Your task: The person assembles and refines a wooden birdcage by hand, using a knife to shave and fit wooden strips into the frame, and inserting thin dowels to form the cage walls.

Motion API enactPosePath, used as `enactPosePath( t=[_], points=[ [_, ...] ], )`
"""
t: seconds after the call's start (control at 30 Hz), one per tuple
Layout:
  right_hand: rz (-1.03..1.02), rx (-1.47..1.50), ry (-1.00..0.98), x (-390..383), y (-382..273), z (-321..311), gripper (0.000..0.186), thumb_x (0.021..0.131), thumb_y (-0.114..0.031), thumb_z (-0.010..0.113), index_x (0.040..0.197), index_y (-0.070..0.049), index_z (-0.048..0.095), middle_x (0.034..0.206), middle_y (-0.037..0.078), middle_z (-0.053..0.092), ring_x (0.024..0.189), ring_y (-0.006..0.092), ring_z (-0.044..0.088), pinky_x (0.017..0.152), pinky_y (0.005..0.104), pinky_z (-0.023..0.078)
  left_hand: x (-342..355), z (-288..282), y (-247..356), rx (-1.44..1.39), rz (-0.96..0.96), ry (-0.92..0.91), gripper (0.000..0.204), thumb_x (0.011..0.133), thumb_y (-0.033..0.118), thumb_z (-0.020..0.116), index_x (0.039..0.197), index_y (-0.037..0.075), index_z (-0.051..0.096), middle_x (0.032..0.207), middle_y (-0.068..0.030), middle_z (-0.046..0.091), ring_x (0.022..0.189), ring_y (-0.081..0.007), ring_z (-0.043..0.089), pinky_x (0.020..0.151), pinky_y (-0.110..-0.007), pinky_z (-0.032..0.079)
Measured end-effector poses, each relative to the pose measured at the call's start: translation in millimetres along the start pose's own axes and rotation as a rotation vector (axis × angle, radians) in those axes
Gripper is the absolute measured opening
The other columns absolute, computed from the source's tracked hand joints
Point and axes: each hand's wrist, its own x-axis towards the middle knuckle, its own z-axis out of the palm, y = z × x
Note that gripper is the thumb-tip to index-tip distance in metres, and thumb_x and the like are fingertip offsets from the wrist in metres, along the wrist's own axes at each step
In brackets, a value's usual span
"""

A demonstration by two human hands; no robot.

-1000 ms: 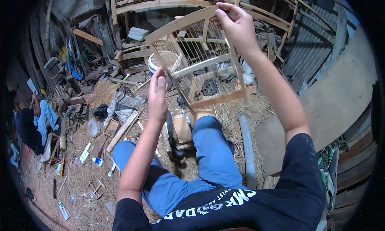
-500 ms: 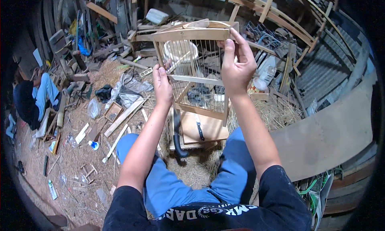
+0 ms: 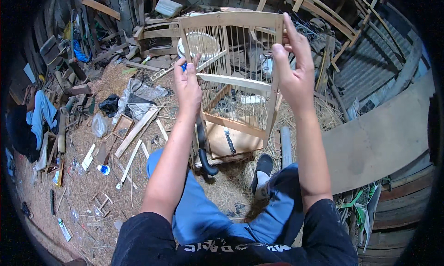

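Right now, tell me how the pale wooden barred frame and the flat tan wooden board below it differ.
The pale wooden barred frame is held up between the left hand and the right hand; the flat tan wooden board lies lower, with a black-handled knife on it. The frame is open, with gaps between thin bars; the board is solid. Both are wooden.

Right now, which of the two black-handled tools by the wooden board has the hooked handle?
The longer tool, left of the wooden board; the small knife lying on the board has a straighter handle.
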Motion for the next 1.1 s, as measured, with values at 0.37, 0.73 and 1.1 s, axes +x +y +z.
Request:
enactPosePath(
  t=[0.37, 0.73, 1.1],
  points=[
    [0.525, -0.047, 0.184, -124, 142, -51, 0.062, 0.112, -0.046, 0.039, 0.161, -0.009, 0.034, 0.154, 0.019, 0.046, 0.142, 0.0292, 0.045, 0.119, 0.0416, 0.033, -16, 20, 32, -0.040, -0.060, -0.097, 0.031, 0.113, 0.028, 0.043, 0.137, 0.009, 0.042, 0.139, -0.0207, 0.063, 0.115, -0.0211, 0.066, 0.093, -0.036, 0.058],
    [0.562, 0.669, -0.104, -145, 84, -51, 0.053, 0.114, -0.037, 0.037, 0.143, 0.006, 0.050, 0.135, 0.020, 0.065, 0.126, 0.0260, 0.063, 0.109, 0.0405, 0.049, -47, 6, 79, 0.025, -0.162, 0.002, 0.045, 0.112, 0.036, 0.044, 0.148, 0.009, 0.040, 0.140, -0.0170, 0.061, 0.115, -0.0213, 0.066, 0.099, -0.036, 0.054],
    [0.450, 0.381, -0.177, -143, -8, -35, 0.044, 0.114, -0.021, 0.038, 0.142, 0.009, 0.054, 0.136, 0.020, 0.065, 0.130, 0.0252, 0.061, 0.112, 0.0370, 0.045, -58, -107, 59, -0.049, -0.083, 0.057, 0.060, 0.111, 0.043, 0.043, 0.159, 0.008, 0.036, 0.155, -0.0067, 0.049, 0.139, -0.0172, 0.050, 0.114, -0.034, 0.042]
  ],
)
